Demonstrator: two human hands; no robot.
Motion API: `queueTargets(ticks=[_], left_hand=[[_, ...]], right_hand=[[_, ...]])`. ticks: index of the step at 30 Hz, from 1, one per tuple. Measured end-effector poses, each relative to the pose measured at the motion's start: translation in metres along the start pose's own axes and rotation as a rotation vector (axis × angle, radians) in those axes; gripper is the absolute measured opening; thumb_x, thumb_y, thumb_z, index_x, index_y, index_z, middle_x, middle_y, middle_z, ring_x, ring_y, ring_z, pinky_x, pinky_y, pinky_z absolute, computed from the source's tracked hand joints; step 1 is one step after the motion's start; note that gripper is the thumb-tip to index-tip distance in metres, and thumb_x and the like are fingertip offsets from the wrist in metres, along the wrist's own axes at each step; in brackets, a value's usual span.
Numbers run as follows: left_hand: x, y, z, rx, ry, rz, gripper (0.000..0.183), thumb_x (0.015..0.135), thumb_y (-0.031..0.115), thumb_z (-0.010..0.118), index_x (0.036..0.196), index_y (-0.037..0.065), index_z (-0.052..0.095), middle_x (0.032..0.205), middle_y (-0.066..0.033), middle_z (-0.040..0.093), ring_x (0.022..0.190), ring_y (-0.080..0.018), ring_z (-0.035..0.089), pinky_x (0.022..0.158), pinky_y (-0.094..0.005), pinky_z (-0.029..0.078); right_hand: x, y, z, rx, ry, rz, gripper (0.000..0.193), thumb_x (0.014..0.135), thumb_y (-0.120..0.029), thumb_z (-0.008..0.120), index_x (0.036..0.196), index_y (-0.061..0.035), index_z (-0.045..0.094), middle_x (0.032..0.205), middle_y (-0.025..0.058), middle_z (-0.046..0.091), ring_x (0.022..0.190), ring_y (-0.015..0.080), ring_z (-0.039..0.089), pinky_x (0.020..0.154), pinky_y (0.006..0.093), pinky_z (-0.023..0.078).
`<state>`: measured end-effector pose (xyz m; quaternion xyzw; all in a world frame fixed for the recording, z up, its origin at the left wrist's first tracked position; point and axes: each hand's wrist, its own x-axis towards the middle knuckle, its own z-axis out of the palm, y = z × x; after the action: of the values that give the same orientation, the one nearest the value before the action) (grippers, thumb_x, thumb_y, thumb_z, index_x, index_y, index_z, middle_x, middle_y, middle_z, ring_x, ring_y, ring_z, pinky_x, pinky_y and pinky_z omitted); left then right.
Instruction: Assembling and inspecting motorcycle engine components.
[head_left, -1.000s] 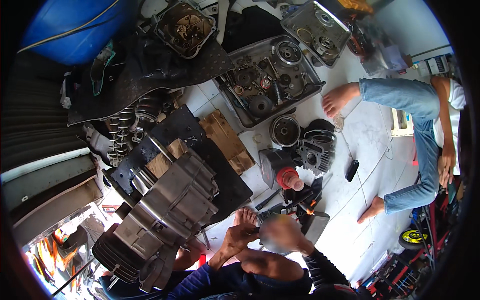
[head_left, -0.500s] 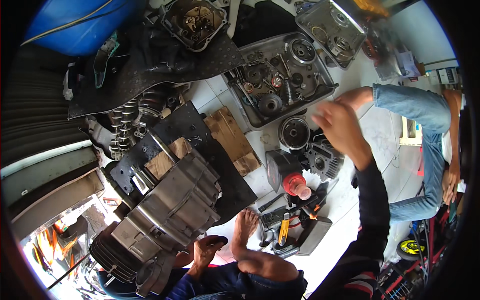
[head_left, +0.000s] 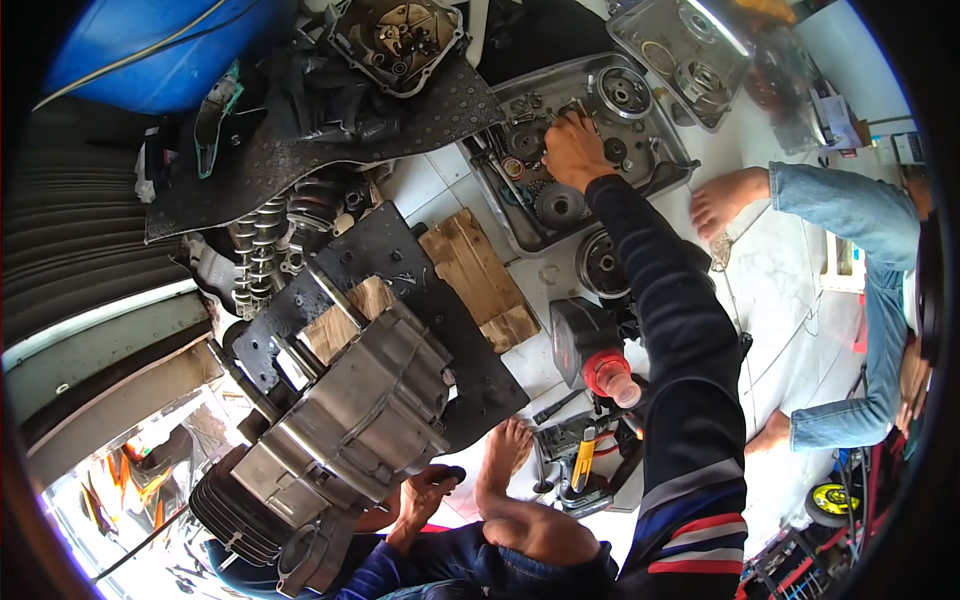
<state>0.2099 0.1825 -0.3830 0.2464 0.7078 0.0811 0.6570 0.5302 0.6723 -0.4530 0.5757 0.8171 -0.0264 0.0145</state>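
My right hand (head_left: pixel 580 152) reaches down into a grey metal tray (head_left: pixel 668 178) of loose engine parts. Its fingers are bent together among the small parts, and their tips are hidden. Close to it lie a toothed gear (head_left: pixel 558 205) and a round rotor-like part (head_left: pixel 622 92). Low in the view, my left hand (head_left: pixel 428 500) is beside the engine block (head_left: pixel 350 410), its fingers curled by a dark rounded thing (head_left: pixel 453 474) that I cannot make out. The silver block, with a finned cylinder (head_left: pixel 235 510), rests tilted on a black board (head_left: pixel 475 375).
Between board and tray lies a wooden block (head_left: pixel 480 280). A grey bottle with a red cap (head_left: pixel 607 372), a round flywheel-like part (head_left: pixel 600 264) and a yellow-handled cutter (head_left: pixel 583 460) are under or beside my right arm. Another person's bare foot (head_left: pixel 728 203) rests right of the tray.
My right hand has moved up and left from above the floor into the tray of parts. My left hand stays beside the engine block. The whole view has shifted slightly.
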Motion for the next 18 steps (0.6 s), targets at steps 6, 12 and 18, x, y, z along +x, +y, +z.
queueTargets(ticks=[6, 12, 18], left_hand=[[-0.003, 0.005, 0.000, -0.045, -0.034, -0.028, 0.040, 0.084, 0.024, 0.072, 0.113, -0.003, 0.066, 0.097, -0.0131, 0.072, 0.080, -0.0167, 0.068, 0.074, -0.0293, 0.054], [-0.004, -0.013, 0.000, -0.090, -0.006, 0.006, 0.034, 0.080, 0.009, 0.075, 0.105, -0.011, 0.065, 0.088, -0.0148, 0.072, 0.074, -0.0165, 0.068, 0.069, -0.0286, 0.057], [-0.028, 0.003, -0.006, -0.015, 0.062, 0.037, 0.028, 0.081, 0.016, 0.073, 0.097, -0.007, 0.070, 0.076, -0.0104, 0.070, 0.067, -0.0127, 0.064, 0.062, -0.0265, 0.051]], right_hand=[[0.005, -0.004, 0.006, 0.005, 0.014, 0.018, 0.026, 0.072, -0.021, 0.077, 0.086, 0.0003, 0.073, 0.100, 0.0137, 0.068, 0.111, 0.0299, 0.054, 0.097, 0.0421, 0.041], [-0.005, 0.025, -0.022, 0.891, 0.097, 0.210, 0.022, 0.079, -0.020, 0.074, 0.089, 0.0004, 0.074, 0.088, 0.0090, 0.073, 0.076, 0.0174, 0.068, 0.071, 0.0284, 0.051], [-0.074, 0.064, -0.071, 2.024, -0.341, 0.156, 0.028, 0.095, -0.026, 0.053, 0.110, -0.0043, 0.062, 0.116, 0.0104, 0.064, 0.112, 0.0207, 0.058, 0.097, 0.0348, 0.043]])
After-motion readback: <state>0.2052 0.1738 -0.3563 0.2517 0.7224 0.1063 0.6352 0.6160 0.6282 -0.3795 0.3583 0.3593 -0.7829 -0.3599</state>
